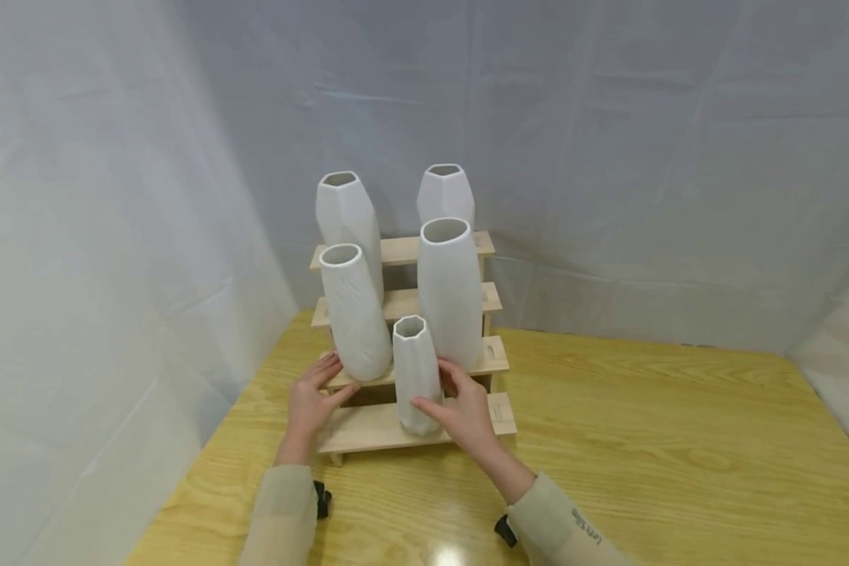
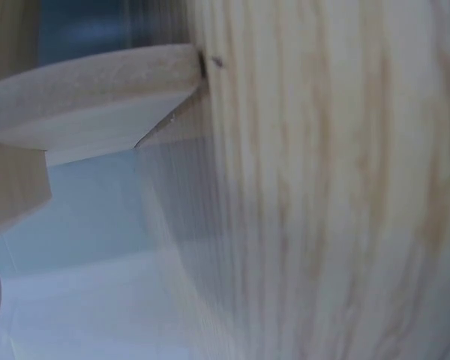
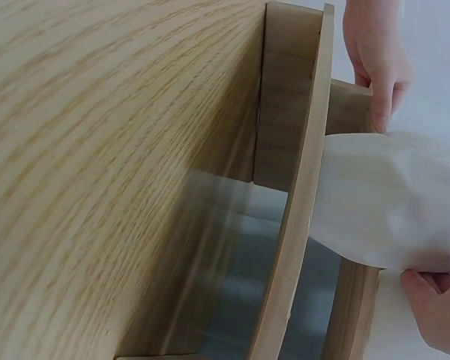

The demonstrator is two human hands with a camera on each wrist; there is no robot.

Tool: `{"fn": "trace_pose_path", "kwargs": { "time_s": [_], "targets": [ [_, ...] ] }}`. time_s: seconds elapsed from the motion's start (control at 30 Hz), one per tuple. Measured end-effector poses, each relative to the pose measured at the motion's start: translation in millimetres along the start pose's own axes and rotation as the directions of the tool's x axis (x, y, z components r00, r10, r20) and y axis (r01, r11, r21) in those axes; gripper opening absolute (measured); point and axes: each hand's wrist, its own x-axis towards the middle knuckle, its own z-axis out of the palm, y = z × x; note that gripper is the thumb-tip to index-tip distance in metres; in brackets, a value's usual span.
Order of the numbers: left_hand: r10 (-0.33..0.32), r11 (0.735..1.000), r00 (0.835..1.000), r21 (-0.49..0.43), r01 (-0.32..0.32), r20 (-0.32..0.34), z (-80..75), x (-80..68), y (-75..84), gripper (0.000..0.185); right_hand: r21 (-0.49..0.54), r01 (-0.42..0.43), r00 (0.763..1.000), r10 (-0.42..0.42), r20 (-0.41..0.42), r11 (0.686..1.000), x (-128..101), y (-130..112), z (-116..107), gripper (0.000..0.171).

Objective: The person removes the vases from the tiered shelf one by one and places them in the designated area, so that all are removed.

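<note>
My right hand (image 1: 467, 409) grips a small white fluted vase (image 1: 417, 377), thumb across its front and fingers at its right side. This vase stands on the lowest step of a tiered wooden stand (image 1: 368, 428). My left hand (image 1: 311, 399) is at the left end of the second step, fingers extended beside the base of a white textured vase (image 1: 357, 322), thumb reaching toward the step's front edge. In the right wrist view, the fluted vase (image 3: 382, 202) appears between the left hand (image 3: 376, 52) and the right hand (image 3: 439, 311).
A tall smooth white vase (image 1: 450, 299) stands on the right, behind the fluted one. Two faceted vases, one at back left (image 1: 347, 212) and one at back right (image 1: 446, 196), occupy higher steps. The stand sits on a wood-grain table (image 1: 644, 440) before pale sheeting (image 1: 608, 157).
</note>
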Motion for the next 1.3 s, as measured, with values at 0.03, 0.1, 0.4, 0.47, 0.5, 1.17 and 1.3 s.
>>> {"fn": "trace_pose_path", "kwargs": {
  "time_s": [0.03, 0.1, 0.4, 0.47, 0.5, 1.17, 1.3],
  "targets": [
    [-0.003, 1.0, 1.0, 0.001, 0.003, 0.002, 0.0, 0.2, 0.2, 0.049, 0.015, -0.005, 1.0, 0.005, 0.002, 1.0, 0.3, 0.4, 0.1, 0.054],
    [-0.013, 1.0, 1.0, 0.002, 0.013, 0.006, -0.7, 0.4, 1.0, 0.048, 0.032, -0.008, 1.0, 0.008, 0.006, 0.999, 0.8, 1.3, 0.4, 0.055],
    [-0.031, 0.999, 0.999, -0.008, 0.031, 0.018, -1.2, 1.0, 2.2, 0.048, 0.068, 0.002, 1.0, -0.002, 0.006, 0.998, 2.4, 1.5, -0.7, 0.057],
    [-0.019, 1.0, 1.0, -0.005, 0.019, 0.012, -0.8, 0.9, 2.5, 0.047, 0.07, -0.015, 1.0, 0.015, 0.011, 0.997, 2.0, 0.6, -1.3, 0.057],
    [-0.013, 1.0, 1.0, -0.003, 0.013, 0.008, -0.5, 0.8, 2.5, 0.047, 0.074, -0.024, 1.0, 0.023, 0.013, 0.997, 1.7, -0.1, -1.7, 0.057],
    [0.032, 0.999, 0.999, -0.008, -0.032, -0.016, 3.0, 0.6, -1.5, 0.048, 0.122, -0.054, 0.999, 0.054, 0.006, 0.991, -5.3, -15.5, -9.4, 0.054],
    [0.026, 1.0, 1.0, -0.009, -0.026, -0.014, 3.3, 0.8, -1.5, 0.048, 0.11, -0.057, 0.998, 0.058, -0.006, 0.992, -5.3, -4.4, -10.3, 0.057]
  ]
}}
